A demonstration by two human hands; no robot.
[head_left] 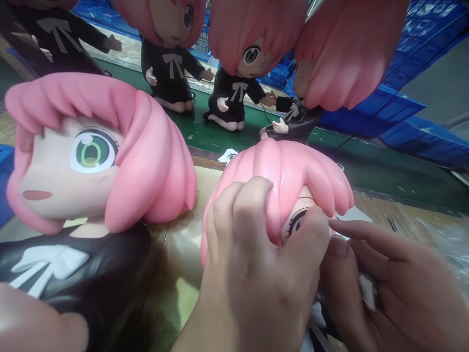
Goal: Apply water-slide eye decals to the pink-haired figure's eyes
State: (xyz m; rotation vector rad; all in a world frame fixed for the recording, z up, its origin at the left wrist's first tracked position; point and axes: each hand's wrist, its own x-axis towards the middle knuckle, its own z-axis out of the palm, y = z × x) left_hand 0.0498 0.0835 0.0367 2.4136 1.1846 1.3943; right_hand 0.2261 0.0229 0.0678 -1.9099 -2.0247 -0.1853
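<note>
A large pink-haired figurine [308, 161] in a black dress lies in front of me, its face turned right. My left hand [264, 239] is closed over its head, with bent fingers on the pink hair and the thumb beside the printed eye [297, 222]. At the face, my right hand [388, 278] has thumb and forefinger pinched together, close to the left thumb. Whatever the pinch holds is too small or hidden to name. Part of a white thing [367, 292] shows under the right palm. The figurine's mouth and most of its body are covered by my hands.
On the left lies a matching figurine [154, 161] with a green eye. Several more kneel on the green surface [198, 132] behind, among them one figurine [240, 95] facing me. A paper with an eye print [229, 156] lies between. Blue crates [414, 117] stand beyond.
</note>
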